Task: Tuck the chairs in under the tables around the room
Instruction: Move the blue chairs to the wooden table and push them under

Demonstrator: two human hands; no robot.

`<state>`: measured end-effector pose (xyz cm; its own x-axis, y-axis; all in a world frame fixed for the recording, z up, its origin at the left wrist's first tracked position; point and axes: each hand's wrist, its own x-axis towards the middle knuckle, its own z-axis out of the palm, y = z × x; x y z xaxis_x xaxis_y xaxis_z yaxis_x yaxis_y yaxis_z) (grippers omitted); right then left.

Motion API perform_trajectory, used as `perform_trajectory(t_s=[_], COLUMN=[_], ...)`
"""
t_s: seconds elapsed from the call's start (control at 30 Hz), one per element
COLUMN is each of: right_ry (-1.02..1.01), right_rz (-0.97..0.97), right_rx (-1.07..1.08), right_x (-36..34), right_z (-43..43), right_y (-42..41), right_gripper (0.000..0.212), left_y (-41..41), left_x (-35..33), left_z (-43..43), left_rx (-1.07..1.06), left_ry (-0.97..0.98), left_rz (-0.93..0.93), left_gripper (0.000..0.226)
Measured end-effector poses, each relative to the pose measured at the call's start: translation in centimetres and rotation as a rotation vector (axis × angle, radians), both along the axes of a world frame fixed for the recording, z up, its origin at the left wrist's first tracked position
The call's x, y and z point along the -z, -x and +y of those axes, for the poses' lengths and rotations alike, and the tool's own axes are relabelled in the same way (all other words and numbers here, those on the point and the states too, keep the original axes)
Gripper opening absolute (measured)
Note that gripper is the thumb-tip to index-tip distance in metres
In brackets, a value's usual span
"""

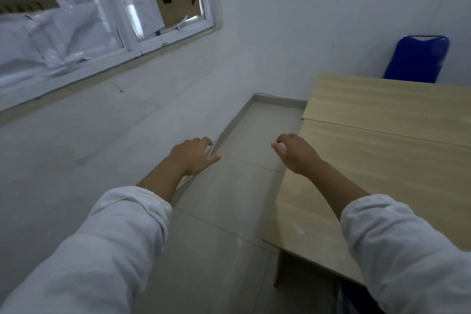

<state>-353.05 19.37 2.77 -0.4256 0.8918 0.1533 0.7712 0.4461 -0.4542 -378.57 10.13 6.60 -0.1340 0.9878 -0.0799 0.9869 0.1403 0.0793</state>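
between wall and tabletop (382, 160), both hands reach forward, empty, fingers loosely curled, clamped on nothing: left hand (193, 155) over floor near wall, right hand (295, 153) above tabletop's near edge. blue chair (418, 61) stands at far end, only backrest showing. judgement: walk aisle to it, grip backrest top with both hands, slide straight in. count: one chair, two tabletops butted, two hands.

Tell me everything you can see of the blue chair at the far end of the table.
Only the backrest of the blue chair shows, rising behind the far edge of the wooden table near the white wall. It is bright blue, glossy as if plastic-wrapped, upright, with rounded top corners and narrowing downward. Its seat and legs are hidden by the tabletop. Neither hand touches it.
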Motion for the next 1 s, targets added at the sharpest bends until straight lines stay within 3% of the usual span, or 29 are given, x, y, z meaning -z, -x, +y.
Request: perform_trajectory(t_s=[0.5, 1.0], right_ry=[0.009, 0.062], right_rz=[-0.079, -0.049], right_rx=[0.030, 0.222], right_x=[-2.1, -2.2], right_z=[18.6, 36.5], right_y=[13.6, 23.7], right_gripper=[0.047, 0.052], left_y=[12.6, 22.8], left_x=[-1.3, -1.9], left_z=[19.7, 43.7], left_rx=[0.029, 0.236], left_ry=[0.004, -0.009], left_rz=[-0.050, -0.080], left_gripper=[0.063, 0.064])
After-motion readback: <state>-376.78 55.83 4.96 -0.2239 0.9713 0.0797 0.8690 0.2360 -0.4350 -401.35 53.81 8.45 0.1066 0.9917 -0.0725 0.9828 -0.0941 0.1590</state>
